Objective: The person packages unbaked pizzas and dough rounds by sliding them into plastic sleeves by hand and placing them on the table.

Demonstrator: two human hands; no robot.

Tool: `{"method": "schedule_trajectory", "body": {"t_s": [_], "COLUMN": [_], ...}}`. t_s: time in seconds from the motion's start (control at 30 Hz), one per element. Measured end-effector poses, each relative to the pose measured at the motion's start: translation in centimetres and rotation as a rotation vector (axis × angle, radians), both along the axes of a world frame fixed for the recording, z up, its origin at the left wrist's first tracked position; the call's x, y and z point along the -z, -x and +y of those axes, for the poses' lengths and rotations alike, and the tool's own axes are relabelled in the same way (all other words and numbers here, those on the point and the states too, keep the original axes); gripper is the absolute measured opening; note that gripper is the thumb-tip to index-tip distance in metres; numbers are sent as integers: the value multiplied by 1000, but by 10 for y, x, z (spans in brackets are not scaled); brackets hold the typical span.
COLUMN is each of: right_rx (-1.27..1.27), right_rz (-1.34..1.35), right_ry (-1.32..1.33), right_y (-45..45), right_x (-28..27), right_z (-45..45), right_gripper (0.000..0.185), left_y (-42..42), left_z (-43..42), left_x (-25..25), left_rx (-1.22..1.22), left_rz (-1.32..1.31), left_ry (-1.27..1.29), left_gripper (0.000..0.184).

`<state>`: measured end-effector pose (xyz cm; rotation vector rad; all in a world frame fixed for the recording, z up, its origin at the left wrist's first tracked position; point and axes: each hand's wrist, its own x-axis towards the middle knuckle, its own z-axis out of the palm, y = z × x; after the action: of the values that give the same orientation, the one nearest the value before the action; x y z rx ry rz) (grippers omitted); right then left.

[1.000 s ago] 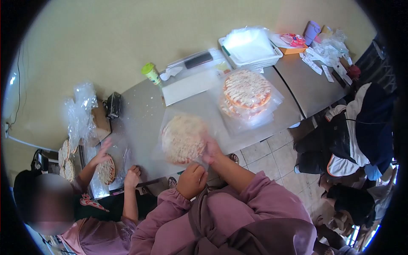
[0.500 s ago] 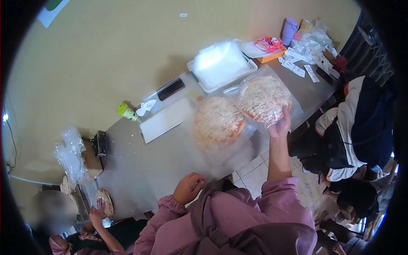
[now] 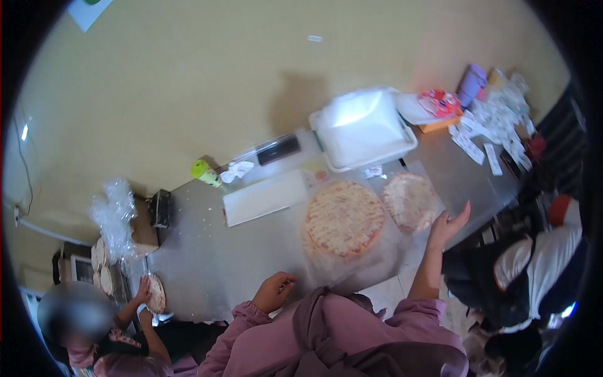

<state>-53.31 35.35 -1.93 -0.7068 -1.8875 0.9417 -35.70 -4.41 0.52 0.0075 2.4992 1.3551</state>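
Note:
My right hand [image 3: 450,227] is open, fingers stretched, just right of a wrapped pizza [image 3: 410,202] lying on the metal table. A second, larger pizza [image 3: 344,220] with pale shredded topping lies to the left, on clear plastic; it may be stacked on others. My left hand [image 3: 275,292] hovers by the table's near edge with its fingers curled in, and I see nothing in it. Left of the larger pizza is a white board [image 3: 264,198].
White plastic bin [image 3: 364,129] at the back; green-lidded cup [image 3: 206,173], crumpled tissue [image 3: 237,171] and dark phone-like slab [image 3: 279,149] along the wall. Labels [image 3: 468,148] and plastic bags lie right. A co-worker's hands [image 3: 144,295] touch a pizza at left; another person [image 3: 534,270] is at right.
My right hand has let go of the bagged pizza, which now lies on the table, and has moved away to the right with fingers spread. My left hand stays curled by the edge.

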Motion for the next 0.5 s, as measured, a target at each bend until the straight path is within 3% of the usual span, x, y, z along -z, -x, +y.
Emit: {"method": "schedule_trajectory", "body": {"t_s": [0.07,0.17,0.27,0.37,0.4,0.43,0.47,0.5], "right_rx": [-334,-619,-836,-990,-1060,-1187,-1041,-1165], "right_rz": [-35,-120,-220,-419,-624,-639,-429,-377], "right_ry": [-200,-387,-412,-670,-663,-893,-952,-1191], "right_y": [37,100,151,197,213,242,270,286], "right_x": [-25,-45,-36,19,49,91,141,151], "right_z": [-21,-70,-127,-143,-144,-135,-120,-111], "right_gripper": [55,53,56,61,53,39,35,35], "left_y": [2,2,-9,-25,-30,-35,-42,-47], "left_z": [-1,-3,-8,-14,-17,-20,-21,-21], "left_x": [-2,-6,-4,4,7,15,21,22], "left_rx": [-32,-73,-131,-218,-239,-267,-305,-336], "left_rz": [-15,-9,11,1,-12,-14,-14,23], "left_ry": [24,48,61,69,66,62,57,49], "left_gripper": [16,17,18,19,20,20,20,20]}}
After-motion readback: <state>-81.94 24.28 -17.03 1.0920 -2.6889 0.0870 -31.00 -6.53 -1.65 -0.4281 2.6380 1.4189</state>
